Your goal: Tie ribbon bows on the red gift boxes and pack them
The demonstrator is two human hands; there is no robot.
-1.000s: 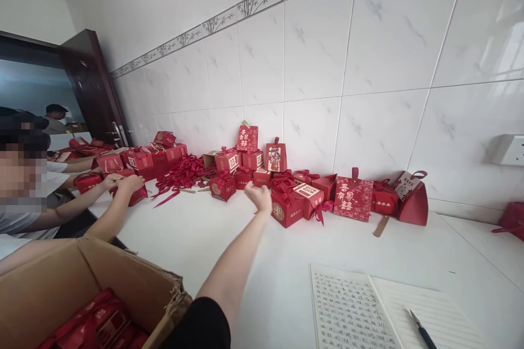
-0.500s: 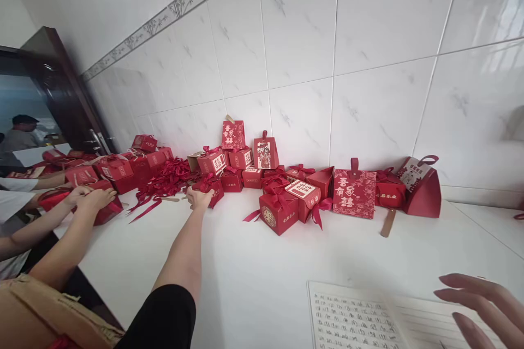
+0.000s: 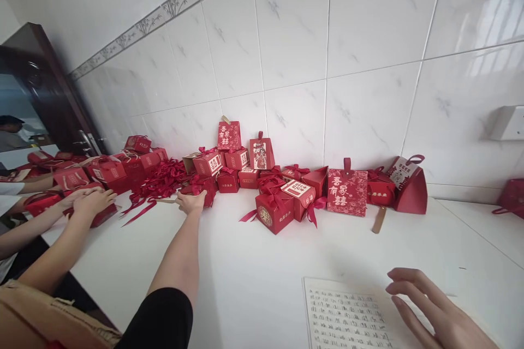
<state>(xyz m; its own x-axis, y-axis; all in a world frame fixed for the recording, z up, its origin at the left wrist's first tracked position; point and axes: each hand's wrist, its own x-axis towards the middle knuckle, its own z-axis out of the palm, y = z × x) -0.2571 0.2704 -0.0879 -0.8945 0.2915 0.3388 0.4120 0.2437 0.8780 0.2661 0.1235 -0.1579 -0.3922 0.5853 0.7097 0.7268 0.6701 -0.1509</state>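
My left hand (image 3: 191, 202) reaches out to a red box with a ribbon (image 3: 207, 188) at the near edge of the piled boxes; its fingers touch the lower left of the box and a thin tan strip (image 3: 166, 201). Whether the fingers are closed on either is hidden. My right hand (image 3: 434, 305) is held over the right page of an open notebook (image 3: 347, 311), fingers apart and nothing in them. Rows of handwritten figures fill the left page. To the right of my left hand stands a red box with a gold round emblem (image 3: 282, 217).
Red bags and boxes line the tiled wall, among them a flowered bag (image 3: 347, 193) and a slanted bag (image 3: 413, 191). Red ribbons (image 3: 159, 180) lie heaped at the left. Another person's hands (image 3: 92, 200) rest on a red box. A cardboard box (image 3: 45, 316) is at lower left.
My right hand has moved left over the notebook and shows more fully. My left hand has shifted slightly left, with the box near it turned. The view has swung a little right.
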